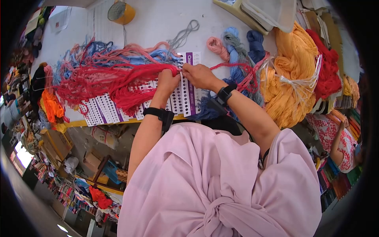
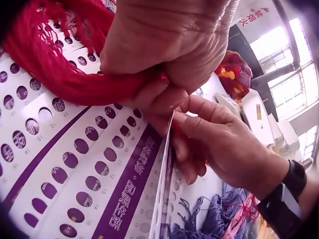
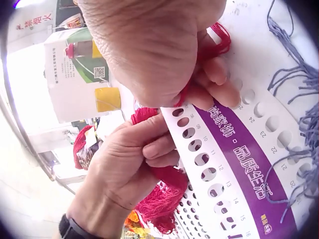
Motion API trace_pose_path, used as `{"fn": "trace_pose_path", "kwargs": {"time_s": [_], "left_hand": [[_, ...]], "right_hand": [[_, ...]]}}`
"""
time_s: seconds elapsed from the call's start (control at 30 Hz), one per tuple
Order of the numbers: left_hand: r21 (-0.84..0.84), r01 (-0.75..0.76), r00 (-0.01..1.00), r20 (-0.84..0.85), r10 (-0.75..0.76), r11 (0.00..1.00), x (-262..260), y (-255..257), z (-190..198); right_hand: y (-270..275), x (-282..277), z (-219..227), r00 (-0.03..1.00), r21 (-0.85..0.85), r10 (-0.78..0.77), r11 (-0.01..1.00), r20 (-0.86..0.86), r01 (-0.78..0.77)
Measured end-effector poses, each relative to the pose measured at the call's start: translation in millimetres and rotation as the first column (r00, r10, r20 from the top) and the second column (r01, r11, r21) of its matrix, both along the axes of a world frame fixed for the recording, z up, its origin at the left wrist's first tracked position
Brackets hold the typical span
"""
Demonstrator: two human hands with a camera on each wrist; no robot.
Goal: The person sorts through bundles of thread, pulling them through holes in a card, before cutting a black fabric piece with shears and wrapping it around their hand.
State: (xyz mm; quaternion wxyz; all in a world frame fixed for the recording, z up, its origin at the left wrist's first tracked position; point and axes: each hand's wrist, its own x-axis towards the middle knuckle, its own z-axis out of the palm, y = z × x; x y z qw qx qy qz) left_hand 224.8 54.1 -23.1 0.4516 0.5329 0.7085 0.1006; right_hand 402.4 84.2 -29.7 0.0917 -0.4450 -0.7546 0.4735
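My left hand (image 1: 167,82) grips a thick bundle of red thread (image 1: 130,73) beside the edge of a white punched card with a purple stripe (image 3: 244,159). Opposite it, my right hand (image 1: 199,76) pinches red thread at the card's upper holes, and the fingertips of both hands almost meet there. In the right wrist view a short red loop (image 3: 218,42) shows past the right fingers. Numbered holes run along both sides of the card. More purple-striped cards (image 2: 75,164) lie fanned out under the red strands. Pink, blue and grey threads (image 1: 138,55) hang from the card's upper holes.
To the right lie blue and grey skeins (image 1: 237,59), a large yellow-orange bundle (image 1: 292,75) tied with white string, and red yarn (image 1: 325,65). A yellow tape roll (image 1: 128,15) and plastic trays (image 1: 256,15) stand at the back. The table's yellow edge (image 1: 130,121) is near my body.
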Motion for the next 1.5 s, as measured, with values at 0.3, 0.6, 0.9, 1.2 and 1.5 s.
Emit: {"fn": "trace_pose_path", "kwargs": {"time_s": [0.3,0.6,0.9,1.2,1.5], "left_hand": [[-0.086,-0.321,0.926,0.18,0.331,0.943,-6,-8,22],[-0.266,-0.012,0.816,0.555,0.163,0.964,-5,-3,51],[-0.277,0.099,0.885,0.463,0.042,0.956,-31,7,24],[-0.344,-0.618,0.4,0.637,0.659,0.707,-303,-5,95],[0.688,-0.7,0.496,0.274,0.824,0.193,-608,-160,544]], "right_hand": [[-2,0,5,0.997,-0.075,-0.034,0.996,0.075,0.04],[1,6,-5,0.998,-0.152,-0.019,0.988,-0.063,0.009],[0,1,1,0.997,-0.213,-0.016,0.976,0.077,0.032],[-5,-2,5,0.99,-0.158,-0.047,0.985,0.133,0.068],[-8,-6,5,0.975,0.082,0.014,0.996,0.222,-0.033]]}}
